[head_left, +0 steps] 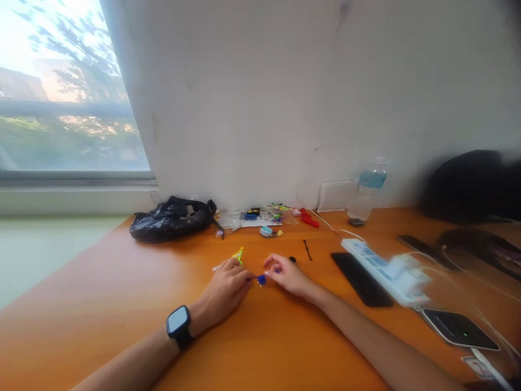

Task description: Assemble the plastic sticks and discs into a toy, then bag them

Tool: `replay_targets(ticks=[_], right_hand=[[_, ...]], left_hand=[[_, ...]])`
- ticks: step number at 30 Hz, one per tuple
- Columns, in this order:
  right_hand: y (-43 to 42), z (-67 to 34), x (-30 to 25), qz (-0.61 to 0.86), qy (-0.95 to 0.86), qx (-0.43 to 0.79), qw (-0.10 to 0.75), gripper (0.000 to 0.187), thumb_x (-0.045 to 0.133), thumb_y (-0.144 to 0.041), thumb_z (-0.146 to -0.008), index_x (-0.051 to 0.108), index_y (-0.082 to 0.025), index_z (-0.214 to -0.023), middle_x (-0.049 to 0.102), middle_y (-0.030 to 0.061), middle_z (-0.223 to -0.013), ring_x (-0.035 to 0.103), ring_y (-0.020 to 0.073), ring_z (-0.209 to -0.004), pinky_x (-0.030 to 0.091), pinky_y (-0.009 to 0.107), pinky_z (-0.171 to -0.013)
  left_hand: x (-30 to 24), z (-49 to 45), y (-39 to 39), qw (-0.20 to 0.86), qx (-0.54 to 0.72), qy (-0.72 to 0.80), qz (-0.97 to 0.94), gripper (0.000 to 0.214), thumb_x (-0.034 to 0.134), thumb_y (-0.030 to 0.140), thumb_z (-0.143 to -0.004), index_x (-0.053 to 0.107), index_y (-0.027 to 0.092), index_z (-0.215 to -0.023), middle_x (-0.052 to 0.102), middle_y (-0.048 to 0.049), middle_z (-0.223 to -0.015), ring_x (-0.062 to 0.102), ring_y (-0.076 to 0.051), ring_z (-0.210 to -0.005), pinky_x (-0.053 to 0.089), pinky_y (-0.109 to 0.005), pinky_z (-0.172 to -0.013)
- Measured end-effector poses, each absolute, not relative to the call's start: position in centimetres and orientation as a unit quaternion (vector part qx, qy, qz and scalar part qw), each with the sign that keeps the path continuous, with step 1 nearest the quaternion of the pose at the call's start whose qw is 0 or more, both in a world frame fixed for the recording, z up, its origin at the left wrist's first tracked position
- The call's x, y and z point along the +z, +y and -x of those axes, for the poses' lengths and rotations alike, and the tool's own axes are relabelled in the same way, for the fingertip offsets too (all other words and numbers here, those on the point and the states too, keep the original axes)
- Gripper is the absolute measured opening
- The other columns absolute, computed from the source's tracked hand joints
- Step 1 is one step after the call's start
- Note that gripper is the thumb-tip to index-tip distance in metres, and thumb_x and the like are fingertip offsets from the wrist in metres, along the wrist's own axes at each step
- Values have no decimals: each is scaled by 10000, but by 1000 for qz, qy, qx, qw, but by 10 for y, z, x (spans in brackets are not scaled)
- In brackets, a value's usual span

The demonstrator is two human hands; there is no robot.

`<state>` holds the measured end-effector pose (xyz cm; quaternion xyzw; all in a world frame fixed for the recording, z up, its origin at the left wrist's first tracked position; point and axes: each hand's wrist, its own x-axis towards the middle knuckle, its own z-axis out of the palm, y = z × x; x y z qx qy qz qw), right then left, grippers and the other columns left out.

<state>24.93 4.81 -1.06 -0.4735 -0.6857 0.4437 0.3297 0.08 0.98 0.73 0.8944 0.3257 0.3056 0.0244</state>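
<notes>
My left hand (226, 290), with a smartwatch (179, 325) on its wrist, rests on the orange table (101, 304) with fingers curled around a thin dark stick. A small blue piece (261, 279) sits at the stick's tip, between both hands. My right hand (287, 274) is pinched closed beside the blue piece, with something purple showing at its fingers. A small yellow-green frame piece (239, 254) stands just behind my left hand. A black round bit (292, 259) and a thin black rod (307, 250) lie behind my right hand.
A black plastic bag (171, 218) and a scatter of small coloured parts (268, 217) lie by the wall. A water bottle (366, 193) stands at the back right. A black phone (360, 278), a white power strip (386, 269) and another phone (458, 328) lie on the right.
</notes>
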Motion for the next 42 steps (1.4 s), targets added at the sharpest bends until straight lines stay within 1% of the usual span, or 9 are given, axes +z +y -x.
replay_targets(ticks=[7, 10, 12, 14, 18, 26, 31, 36, 42], right_hand=[[45, -248, -7, 472, -683, 455, 322, 276, 713, -375, -833, 595, -195, -1004, 505, -68, -661, 417, 118, -588, 293, 248, -568], [44, -248, -8, 479, -682, 454, 316, 261, 702, -354, -839, 599, -190, -1013, 504, -68, -667, 417, 117, -591, 292, 249, -568], [45, -248, -9, 479, -684, 451, 313, 253, 697, -352, -844, 603, -190, -1013, 498, -69, -662, 417, 118, -590, 291, 249, -568], [46, -249, -10, 478, -688, 447, 313, 247, 696, -355, -846, 606, -191, -1006, 497, -69, -658, 419, 120, -588, 294, 251, -569], [47, -248, -10, 474, -692, 439, 321, 227, 709, -340, -834, 616, -191, -977, 508, -61, -663, 452, 130, -613, 323, 256, -596], [47, -246, -11, 474, -703, 421, 323, 181, 706, -306, -851, 630, -184, -961, 556, -42, -693, 511, 141, -650, 372, 259, -630], [48, -246, -13, 470, -708, 410, 330, 165, 724, -289, -848, 638, -185, -943, 585, -33, -706, 538, 140, -659, 404, 255, -641], [50, -244, -17, 466, -708, 414, 331, 165, 721, -292, -852, 637, -183, -943, 600, -26, -710, 541, 141, -657, 412, 255, -638], [51, -244, -18, 468, -712, 403, 334, 174, 746, -296, -829, 648, -182, -918, 612, -17, -717, 554, 144, -676, 419, 250, -644]], left_hand=[[5, -1, 10, 26, 314, 327, -891, 166, 525, 239, -1057, 690, 251, -1070, 705, -56, -918, 585, -245, -958, 482, -404, -880], [6, -2, 9, 20, 313, 324, -893, 144, 542, 235, -1043, 686, 243, -1045, 694, -57, -896, 579, -247, -942, 479, -406, -850], [9, -3, 6, 20, 309, 320, -895, 158, 537, 226, -1038, 682, 254, -1093, 695, -56, -922, 574, -249, -948, 477, -409, -843], [14, -5, 3, 29, 302, 302, -904, 198, 524, 200, -1031, 668, 265, -1152, 701, -55, -974, 571, -247, -968, 475, -423, -884], [21, -8, -3, 53, 285, 255, -923, 185, 525, 139, -994, 629, 240, -1107, 706, -52, -1038, 554, -237, -999, 459, -431, -964], [22, -10, -4, 46, 268, 257, -927, 131, 490, 156, -1009, 601, 222, -1031, 699, -68, -1031, 547, -247, -1015, 444, -423, -939], [23, -11, -5, 53, 270, 262, -925, 156, 472, 162, -1012, 608, 229, -1053, 703, -76, -1040, 556, -254, -1028, 450, -439, -955], [20, -12, -4, 45, 284, 264, -920, 201, 517, 153, -964, 626, 241, -1109, 711, -92, -1078, 569, -280, -1076, 447, -477, -997], [20, -14, -3, 38, 286, 269, -919, 183, 511, 137, -954, 620, 234, -1064, 705, -90, -1049, 591, -269, -1067, 450, -463, -1002]])
